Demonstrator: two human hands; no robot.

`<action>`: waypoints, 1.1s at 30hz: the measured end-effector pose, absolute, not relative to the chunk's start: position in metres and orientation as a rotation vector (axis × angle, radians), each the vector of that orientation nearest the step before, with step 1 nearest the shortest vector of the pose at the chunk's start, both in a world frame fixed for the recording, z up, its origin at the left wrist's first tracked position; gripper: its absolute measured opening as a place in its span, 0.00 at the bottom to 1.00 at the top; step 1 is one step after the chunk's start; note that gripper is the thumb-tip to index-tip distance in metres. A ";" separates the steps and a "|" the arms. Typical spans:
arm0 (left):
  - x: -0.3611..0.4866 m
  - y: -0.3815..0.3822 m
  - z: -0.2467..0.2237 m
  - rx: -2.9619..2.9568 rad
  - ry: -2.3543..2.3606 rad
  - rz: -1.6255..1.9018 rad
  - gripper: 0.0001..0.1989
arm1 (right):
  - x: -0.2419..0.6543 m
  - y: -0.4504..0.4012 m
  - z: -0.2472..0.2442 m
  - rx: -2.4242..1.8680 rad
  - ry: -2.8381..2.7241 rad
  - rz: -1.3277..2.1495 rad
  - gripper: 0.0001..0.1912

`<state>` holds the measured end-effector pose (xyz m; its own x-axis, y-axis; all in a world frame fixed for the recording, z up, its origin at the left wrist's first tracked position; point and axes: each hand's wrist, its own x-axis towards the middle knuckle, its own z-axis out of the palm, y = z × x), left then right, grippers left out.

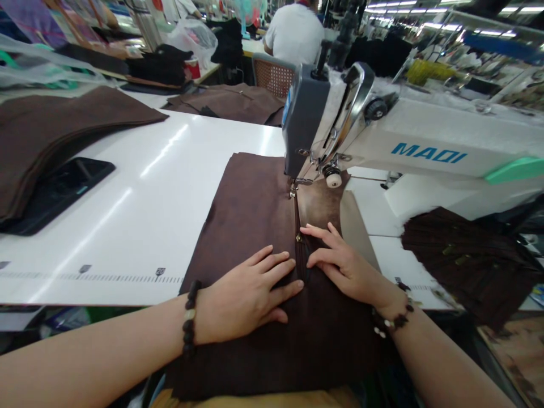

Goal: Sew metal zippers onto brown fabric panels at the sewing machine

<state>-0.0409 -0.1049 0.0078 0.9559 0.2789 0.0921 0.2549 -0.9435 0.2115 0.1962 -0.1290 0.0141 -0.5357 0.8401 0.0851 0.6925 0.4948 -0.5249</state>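
Brown fabric [250, 198] lies across the white table and hangs over its front edge. A dark zipper [298, 238] with a small metal pull runs along it, toward the presser foot [293, 191] of the sewing machine [425, 136]. My left hand [250, 294] rests flat on the fabric left of the zipper, fingers spread, fingertips near the zipper's edge. On the other side, my right hand [340, 260] touches the fabric with its fingers apart, the index fingertip beside the zipper pull. The needle tip is too small to make out.
Stacked brown fabric [76, 124] partly covers a black phone-like device [80, 181] at the left. More brown pieces [229, 102] lie behind. Dark pieces with metal pulls [467, 255] sit at the right. A person in a white shirt [295, 34] sits beyond the machine.
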 end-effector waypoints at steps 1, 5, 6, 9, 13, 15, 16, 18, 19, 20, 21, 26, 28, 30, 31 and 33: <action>-0.041 -0.105 0.008 2.913 0.399 0.181 0.22 | 0.196 -0.129 0.014 -1.288 -2.409 0.634 0.13; -0.040 -0.104 0.008 2.914 0.400 0.171 0.22 | 0.195 -0.128 0.015 -1.292 -2.402 0.638 0.10; -0.040 -0.104 0.008 2.913 0.403 0.167 0.22 | 0.195 -0.128 0.015 -1.293 -2.398 0.638 0.10; -0.040 -0.105 0.008 2.911 0.406 0.162 0.22 | 0.195 -0.128 0.015 -1.294 -2.389 0.647 0.09; -0.041 -0.105 0.008 2.915 0.403 0.183 0.22 | 0.195 -0.129 0.015 -1.281 -2.377 0.665 0.09; -0.041 -0.105 0.009 2.916 0.403 0.195 0.22 | 0.195 -0.129 0.016 -1.283 -2.371 0.666 0.08; -0.041 -0.105 0.009 2.915 0.403 0.198 0.22 | 0.195 -0.129 0.016 -1.285 -2.370 0.664 0.08; -0.041 -0.105 0.009 2.915 0.408 0.192 0.22 | 0.194 -0.129 0.017 -1.290 -2.378 0.656 0.08; -0.041 -0.105 0.009 2.916 0.411 0.189 0.22 | 0.193 -0.129 0.017 -1.291 -2.389 0.649 0.09; -0.041 -0.105 0.009 2.917 0.413 0.185 0.22 | 0.193 -0.129 0.017 -1.294 -2.404 0.639 0.09; -0.041 -0.105 0.009 2.919 0.412 0.183 0.22 | 0.193 -0.130 0.017 -1.298 -2.422 0.626 0.09; -0.041 -0.106 0.009 2.922 0.424 0.202 0.22 | 0.190 -0.131 0.016 -1.325 -2.457 0.506 0.10; -0.041 -0.106 0.010 2.921 0.433 0.217 0.22 | 0.187 -0.132 0.015 -1.359 -2.454 0.439 0.14; -0.041 -0.106 0.010 2.920 0.438 0.229 0.22 | 0.184 -0.132 0.013 -1.403 -2.463 0.351 0.19; -0.041 -0.106 0.009 2.920 0.438 0.233 0.22 | 0.182 -0.132 0.012 -1.424 -2.467 0.306 0.20; -0.041 -0.106 0.009 2.918 0.441 0.233 0.23 | 0.179 -0.132 0.011 -1.447 -2.471 0.240 0.20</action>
